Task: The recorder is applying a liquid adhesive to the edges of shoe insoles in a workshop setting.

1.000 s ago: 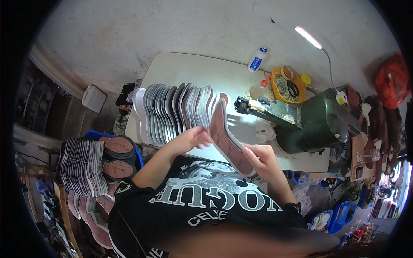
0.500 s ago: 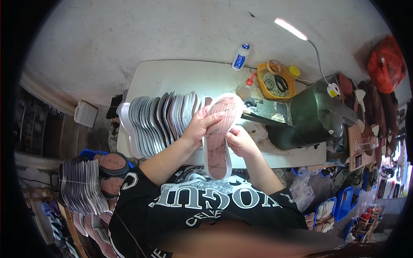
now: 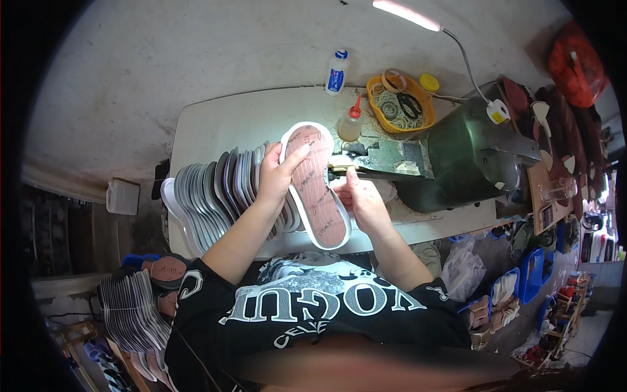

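Observation:
A shoe sole point(image 3: 318, 186) with a pinkish-brown, printed insole face and a white rim is tilted up over the table's front part. My left hand point(image 3: 277, 175) grips its left edge, thumb across the face and the other fingers behind. Beside the sole's right edge is my right hand point(image 3: 363, 201), its thumb raised apart from the bent fingers. Those fingertips are at or near the rim; whether they touch it I cannot tell. Just beyond it, the narrow arm of a dark green machine point(image 3: 464, 166) points toward the sole. A row of stacked soles point(image 3: 202, 196) stands on the left.
On the pale table point(image 3: 215, 124) stand a red-tipped squeeze bottle point(image 3: 351, 124), a white-and-blue bottle point(image 3: 336, 73) and a yellow basket point(image 3: 428, 117) of cord and tape rolls. A lit lamp point(image 3: 408, 14) hangs above. More bundled soles point(image 3: 134, 310) are at lower left, blue crates point(image 3: 532, 274) at right.
My view has shifted, so the table sits further left and higher. The sole now leans the other way, its lower end to the right. My right thumb has lifted off the sole's edge.

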`<state>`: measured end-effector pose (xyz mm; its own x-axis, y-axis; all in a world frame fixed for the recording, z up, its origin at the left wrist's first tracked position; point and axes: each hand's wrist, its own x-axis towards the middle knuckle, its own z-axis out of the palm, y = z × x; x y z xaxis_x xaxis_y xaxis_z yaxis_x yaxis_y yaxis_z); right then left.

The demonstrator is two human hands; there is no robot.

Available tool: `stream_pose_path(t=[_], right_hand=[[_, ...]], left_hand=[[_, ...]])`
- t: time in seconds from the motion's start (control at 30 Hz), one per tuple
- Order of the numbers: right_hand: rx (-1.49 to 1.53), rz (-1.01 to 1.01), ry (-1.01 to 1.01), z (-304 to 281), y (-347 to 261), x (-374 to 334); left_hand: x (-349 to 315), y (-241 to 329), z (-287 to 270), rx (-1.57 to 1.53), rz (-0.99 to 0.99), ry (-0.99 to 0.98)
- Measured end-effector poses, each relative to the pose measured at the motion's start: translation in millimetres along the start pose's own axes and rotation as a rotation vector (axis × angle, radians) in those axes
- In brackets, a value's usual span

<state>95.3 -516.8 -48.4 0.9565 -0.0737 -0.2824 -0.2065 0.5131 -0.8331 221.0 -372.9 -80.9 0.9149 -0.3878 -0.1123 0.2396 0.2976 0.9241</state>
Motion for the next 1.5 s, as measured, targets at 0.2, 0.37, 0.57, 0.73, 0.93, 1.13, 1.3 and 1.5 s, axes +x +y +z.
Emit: stream_pose_path(t=[0.2,0.37,0.57,0.73,0.93,1.13,1.3,1.5], right_hand=[[-0.055,0.02,0.131,-26.2,14.6,-9.6],[-0.032,0.107,-0.017,-21.0,11.4,-33.0],[0.119,0.108,0.036,-9.1,21.9,-39.5],[0.213,-0.022,0.136,4.1,31.4,-21.2],[0.304,-0.176,0.196,13.4,33.6,4.2],[0.271,-0.164,0.246,22.7,26.2,18.5],[0.24,-0.097,0.286,24.0,17.5,25.2],[0.277,0.062,0.151,8.1,1.0,26.0]], left_hand=[[30.1,-31.6,8.1,0.046,-0.013,0.031],[36.6,-24.1,24.6,-0.055,-0.05,-0.041],[47.8,-18.7,36.4,-0.036,-0.087,-0.129],[72.7,-6.4,32.5,0.104,-0.186,-0.164],[116.6,31.3,29.8,1.1,0.593,-0.439],[131.1,66.0,63.2,1.245,0.338,-1.383],[149.4,65.7,75.0,1.312,0.084,-1.474],[151.0,75.6,80.6,1.466,-0.008,-1.463]])
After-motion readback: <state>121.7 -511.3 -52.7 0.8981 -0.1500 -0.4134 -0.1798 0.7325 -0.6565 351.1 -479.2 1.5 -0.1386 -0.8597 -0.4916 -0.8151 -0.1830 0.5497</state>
